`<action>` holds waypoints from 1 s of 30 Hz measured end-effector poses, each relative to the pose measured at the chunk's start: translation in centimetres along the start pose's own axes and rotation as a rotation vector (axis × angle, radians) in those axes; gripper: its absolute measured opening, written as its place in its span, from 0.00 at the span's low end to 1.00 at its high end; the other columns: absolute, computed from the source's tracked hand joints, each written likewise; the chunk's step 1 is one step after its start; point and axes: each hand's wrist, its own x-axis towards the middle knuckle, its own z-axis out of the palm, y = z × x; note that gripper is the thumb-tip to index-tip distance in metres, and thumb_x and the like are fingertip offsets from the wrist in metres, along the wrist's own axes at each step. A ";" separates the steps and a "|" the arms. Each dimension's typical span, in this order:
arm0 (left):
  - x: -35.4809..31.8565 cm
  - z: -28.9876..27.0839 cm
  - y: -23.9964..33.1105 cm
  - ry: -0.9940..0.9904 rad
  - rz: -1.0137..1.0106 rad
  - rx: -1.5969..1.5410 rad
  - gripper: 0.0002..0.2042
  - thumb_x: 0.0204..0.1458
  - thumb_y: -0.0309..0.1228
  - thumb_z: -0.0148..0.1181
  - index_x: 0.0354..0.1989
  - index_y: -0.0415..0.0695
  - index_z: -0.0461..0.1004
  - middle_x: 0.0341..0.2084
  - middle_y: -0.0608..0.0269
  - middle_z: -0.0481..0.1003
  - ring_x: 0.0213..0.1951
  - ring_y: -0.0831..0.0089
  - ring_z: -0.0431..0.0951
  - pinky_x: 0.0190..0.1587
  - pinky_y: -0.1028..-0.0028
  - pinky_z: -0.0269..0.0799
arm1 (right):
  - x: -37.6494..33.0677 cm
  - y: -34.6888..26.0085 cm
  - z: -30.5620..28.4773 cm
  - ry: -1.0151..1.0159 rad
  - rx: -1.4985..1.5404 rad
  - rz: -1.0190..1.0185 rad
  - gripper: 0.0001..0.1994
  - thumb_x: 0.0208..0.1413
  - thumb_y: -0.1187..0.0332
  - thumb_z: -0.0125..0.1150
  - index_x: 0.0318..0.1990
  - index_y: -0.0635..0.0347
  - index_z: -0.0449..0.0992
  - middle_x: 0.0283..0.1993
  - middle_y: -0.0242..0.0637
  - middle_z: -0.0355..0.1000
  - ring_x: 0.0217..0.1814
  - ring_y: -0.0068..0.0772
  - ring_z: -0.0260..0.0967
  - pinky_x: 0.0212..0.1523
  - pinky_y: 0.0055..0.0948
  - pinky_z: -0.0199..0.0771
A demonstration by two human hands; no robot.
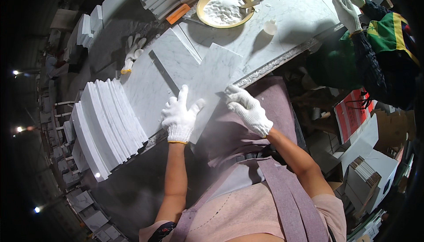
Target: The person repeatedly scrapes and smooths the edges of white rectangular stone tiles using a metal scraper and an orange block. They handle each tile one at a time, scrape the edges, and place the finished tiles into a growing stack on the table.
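A white, grey-veined marble tile [218,67] lies at a slant, its near end jutting past the table's front edge. My left hand [180,115], in a white knit glove, is spread over the left side of this tile. In a matching glove, my right hand [247,109] is closed at the tile's right edge, fingers curled with the tips bunched together. Anything inside those fingers is too small or hidden to make out. Another marble tile [174,52] lies behind and to the left, partly covered by the slanted one.
White tiles [108,122] stand in a row at left. Farther back are a yellow bowl [201,14] of white paste, an orange block [178,13], small bottles [270,28] and loose white gloves [132,52]. At far right, a co-worker's gloved hand [346,14] is over the table.
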 end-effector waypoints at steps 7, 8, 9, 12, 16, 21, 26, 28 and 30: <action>0.3 0.2 -2.9 -0.026 -0.011 -0.398 0.38 0.59 0.59 0.65 0.73 0.51 0.68 0.56 0.48 0.79 0.56 0.50 0.80 0.57 0.53 0.75 | -2.3 0.0 2.6 -0.166 0.262 0.288 0.23 0.69 0.69 0.66 0.68 0.63 0.72 0.54 0.28 0.78 0.56 0.20 0.73 0.61 0.26 0.74; 0.3 0.3 -3.2 -0.003 0.010 -0.470 0.37 0.59 0.57 0.67 0.71 0.48 0.70 0.54 0.49 0.80 0.54 0.53 0.81 0.57 0.55 0.76 | -2.1 -0.1 2.8 -0.173 0.240 0.291 0.23 0.69 0.70 0.65 0.69 0.64 0.71 0.52 0.27 0.77 0.54 0.18 0.72 0.59 0.23 0.74; 0.2 0.4 -3.4 -0.020 -0.001 -0.525 0.36 0.58 0.55 0.69 0.70 0.46 0.71 0.53 0.49 0.81 0.52 0.56 0.82 0.56 0.57 0.76 | -1.8 -0.1 2.9 -0.179 0.218 0.294 0.24 0.69 0.70 0.65 0.70 0.64 0.71 0.51 0.25 0.77 0.52 0.16 0.72 0.57 0.21 0.73; -0.6 0.9 -3.7 -0.141 -0.155 -0.560 0.34 0.58 0.54 0.71 0.63 0.38 0.73 0.44 0.55 0.82 0.44 0.66 0.82 0.51 0.64 0.76 | -1.0 -0.4 2.8 -0.214 0.147 0.221 0.21 0.70 0.68 0.66 0.66 0.64 0.74 0.50 0.25 0.78 0.52 0.16 0.71 0.56 0.21 0.73; -2.1 2.9 -2.7 -0.288 -0.069 -0.969 0.36 0.56 0.58 0.72 0.55 0.33 0.74 0.41 0.49 0.82 0.42 0.62 0.82 0.49 0.64 0.76 | -1.0 -0.6 2.3 -0.168 0.220 0.279 0.19 0.70 0.66 0.65 0.63 0.64 0.75 0.51 0.26 0.78 0.52 0.16 0.71 0.56 0.22 0.72; -3.6 5.9 -1.8 -0.272 -0.126 -0.893 0.37 0.56 0.59 0.72 0.52 0.32 0.75 0.44 0.47 0.82 0.44 0.64 0.80 0.51 0.63 0.75 | -1.1 -0.7 1.8 -0.103 0.087 0.257 0.19 0.71 0.65 0.65 0.64 0.63 0.75 0.51 0.25 0.79 0.51 0.15 0.71 0.55 0.21 0.73; -4.7 7.4 -0.9 -0.199 -0.090 -1.041 0.39 0.57 0.61 0.69 0.55 0.30 0.74 0.47 0.44 0.82 0.47 0.60 0.80 0.54 0.62 0.74 | -1.2 -1.1 1.5 -0.078 0.116 0.256 0.17 0.70 0.64 0.66 0.61 0.62 0.77 0.48 0.26 0.79 0.48 0.15 0.71 0.52 0.21 0.74; -4.9 7.6 -0.2 -0.160 -0.105 -0.984 0.39 0.58 0.61 0.68 0.56 0.30 0.74 0.47 0.45 0.82 0.48 0.61 0.80 0.55 0.62 0.73 | -1.4 -1.3 1.3 -0.073 0.119 0.252 0.16 0.69 0.64 0.67 0.59 0.62 0.78 0.47 0.26 0.79 0.47 0.15 0.71 0.51 0.21 0.74; -5.1 7.4 0.2 -0.203 -0.143 -0.989 0.40 0.59 0.61 0.67 0.58 0.29 0.73 0.48 0.46 0.82 0.48 0.61 0.80 0.56 0.63 0.73 | -1.5 -1.5 1.0 -0.070 0.103 0.230 0.15 0.70 0.65 0.66 0.59 0.61 0.79 0.48 0.23 0.78 0.47 0.13 0.70 0.52 0.20 0.73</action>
